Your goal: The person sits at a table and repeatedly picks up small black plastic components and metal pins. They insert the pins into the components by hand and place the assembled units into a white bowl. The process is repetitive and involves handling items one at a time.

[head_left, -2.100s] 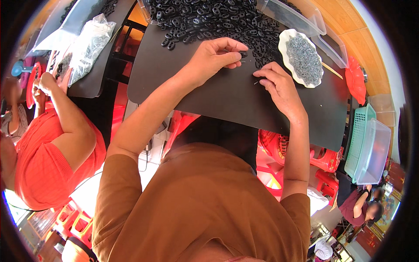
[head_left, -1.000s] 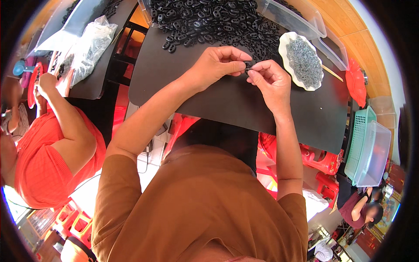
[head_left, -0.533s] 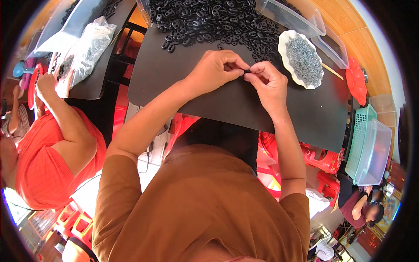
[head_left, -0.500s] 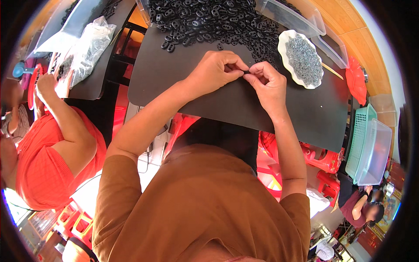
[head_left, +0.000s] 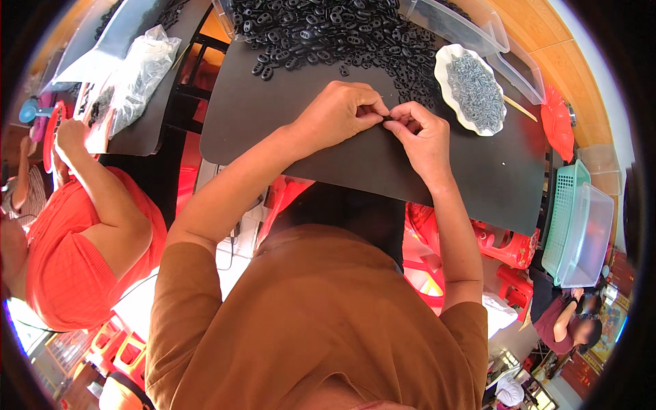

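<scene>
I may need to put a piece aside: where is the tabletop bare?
Left: tabletop between left forearm, left edge and black pieces. Front: between the forearms, up to the near edge. Right: beyond the right forearm, this side of the scalloped dish, save a white speck. Crowded: far side, under the pieces.

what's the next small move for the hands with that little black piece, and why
Perhaps tilt the small black piece slightly into view before letting go: the left hand and right hand meet around it at their fingertips, hiding most of it.
</scene>
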Tool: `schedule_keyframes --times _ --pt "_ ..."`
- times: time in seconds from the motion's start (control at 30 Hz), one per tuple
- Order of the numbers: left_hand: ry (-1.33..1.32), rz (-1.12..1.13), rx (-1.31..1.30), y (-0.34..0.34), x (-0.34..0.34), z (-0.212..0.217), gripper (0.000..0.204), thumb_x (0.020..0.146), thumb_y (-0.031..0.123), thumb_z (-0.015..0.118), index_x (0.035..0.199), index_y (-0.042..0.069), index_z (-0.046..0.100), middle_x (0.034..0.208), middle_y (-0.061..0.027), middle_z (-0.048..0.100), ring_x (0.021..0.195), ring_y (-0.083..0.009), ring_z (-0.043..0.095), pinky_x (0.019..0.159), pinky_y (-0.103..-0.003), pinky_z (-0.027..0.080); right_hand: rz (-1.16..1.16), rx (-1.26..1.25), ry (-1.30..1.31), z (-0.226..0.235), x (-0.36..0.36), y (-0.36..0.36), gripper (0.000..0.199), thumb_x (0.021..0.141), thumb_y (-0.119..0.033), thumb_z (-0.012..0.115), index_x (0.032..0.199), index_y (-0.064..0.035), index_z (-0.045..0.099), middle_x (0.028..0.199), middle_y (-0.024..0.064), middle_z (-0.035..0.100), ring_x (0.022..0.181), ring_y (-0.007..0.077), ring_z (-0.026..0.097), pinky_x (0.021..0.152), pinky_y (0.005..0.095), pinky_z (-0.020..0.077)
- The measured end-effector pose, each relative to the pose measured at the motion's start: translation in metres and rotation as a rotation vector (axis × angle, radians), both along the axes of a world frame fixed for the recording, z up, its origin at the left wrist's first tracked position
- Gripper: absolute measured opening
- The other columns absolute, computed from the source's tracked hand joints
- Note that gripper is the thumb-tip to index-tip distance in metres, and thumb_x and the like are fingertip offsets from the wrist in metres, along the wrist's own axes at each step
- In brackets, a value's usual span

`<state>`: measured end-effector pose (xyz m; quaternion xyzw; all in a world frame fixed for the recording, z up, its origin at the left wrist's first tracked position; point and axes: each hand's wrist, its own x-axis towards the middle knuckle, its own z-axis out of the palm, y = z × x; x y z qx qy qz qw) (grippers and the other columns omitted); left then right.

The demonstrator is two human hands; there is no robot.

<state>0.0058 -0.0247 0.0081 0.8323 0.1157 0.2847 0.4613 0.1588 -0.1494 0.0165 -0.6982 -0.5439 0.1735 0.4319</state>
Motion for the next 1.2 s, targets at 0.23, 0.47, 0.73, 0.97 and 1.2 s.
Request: schedule_keyframes --times 0.23,0.47,0.73,0.97,1.2 --pt "-0.002 -0.015 -0.017 0.001 0.000 0.000 0.006 0.081 0.000 0.070 0.087 -0.001 0.070 0.082 -0.0065 0.067 0.069 -0.0144 0.063 0.063 -0.027 0.051 0.027 0.020 0.010 -0.002 0.004 -0.001 0.016 0.074 0.002 0.077 0.087 -0.0005 0.068 0.075 0.0057 0.067 0.063 0.0093 0.061 0.057 0.0237 0.0478" --pt "-0.023 -0.033 0.027 0.003 0.002 -0.004 0.005 0.081 0.000 0.071 0.085 -0.001 0.069 0.080 -0.0073 0.067 0.070 -0.0170 0.064 0.064 -0.028 0.049 0.076 0.151 -0.019 -0.007 0.002 0.001 0.011 0.076 0.005 0.073 0.083 -0.0005 0.066 0.083 0.0070 0.068 0.065 0.0107 0.062 0.055 0.0238 0.0481" --pt "-0.027 -0.037 0.037 0.003 0.004 -0.006 0.005 0.079 -0.001 0.072 0.084 -0.001 0.068 0.079 -0.0082 0.067 0.072 -0.0206 0.064 0.065 -0.030 0.050 0.097 0.194 -0.029 -0.007 0.001 0.000 0.011 0.075 0.008 0.072 0.079 -0.0001 0.065 0.083 0.0066 0.068 0.065 0.0126 0.062 0.055 0.0248 0.0486" --pt "0.016 -0.062 0.083 0.004 0.003 -0.007 0.006 0.080 0.000 0.071 0.086 0.000 0.070 0.080 -0.0088 0.067 0.077 -0.0221 0.064 0.068 -0.032 0.051 0.121 0.175 -0.046 -0.009 0.001 0.000 0.010 0.076 0.006 0.072 0.079 0.0002 0.064 0.081 0.0061 0.067 0.066 0.0113 0.061 0.059 0.0249 0.0490" --pt "-0.016 0.074 -0.022 0.008 -0.003 0.009 0.010 0.082 0.004 0.071 0.092 0.002 0.070 0.087 -0.0098 0.066 0.076 -0.0233 0.064 0.068 -0.032 0.051 0.184 -0.106 0.245 0.018 0.039 0.009 0.020 0.083 -0.006 0.069 0.102 -0.0031 0.066 0.082 0.0011 0.066 0.075 0.0061 0.061 0.070 0.0227 0.0505"
